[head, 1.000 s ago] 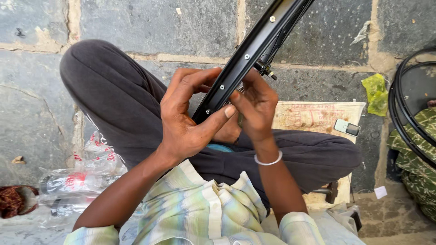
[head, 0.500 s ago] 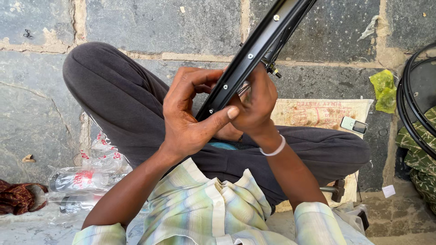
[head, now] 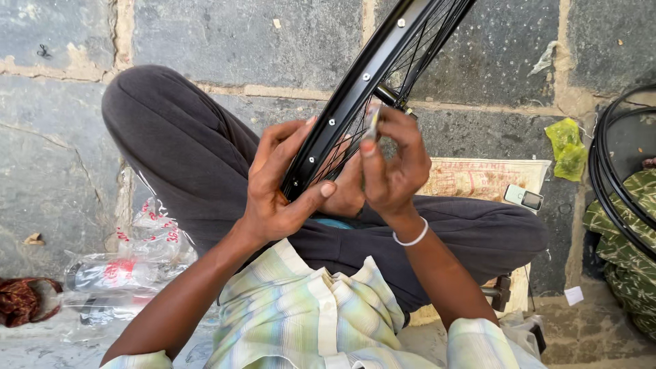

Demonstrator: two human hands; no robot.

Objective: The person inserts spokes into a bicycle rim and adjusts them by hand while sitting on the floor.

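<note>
A flat printed sheet of paper (head: 488,179), tan with reddish print, lies on the stone floor (head: 225,41) just past the seated person's right knee, and a small grey phone (head: 523,197) rests at its far corner. Beyond that sits a crumpled yellow-green wrapper (head: 567,147). On the other side, by the left knee, lies a heap of clear plastic bags (head: 147,239) with red markings; clear plastic bottles (head: 113,275) with a red label lie among them, and what they hold cannot be made out. A dark red cloth (head: 20,301) lies at the left edge.

The black bicycle rim (head: 362,89) slants across the lap, its lower end in the hands and its upper end running out of the top of the view. The left hand (head: 277,188) grasps the rim's lower end, thumb pressed across its inner face. The right hand (head: 389,167) is closed on a small silvery tool (head: 372,121) set against the spokes just beside the rim.

Compared with half a second ago, the right hand has lifted off the rim's edge and now pinches higher among the spokes, which show more plainly. The left hand's hold is unchanged.

More black rims (head: 608,184) and a camouflage cloth (head: 625,232) lie at the right edge.
</note>
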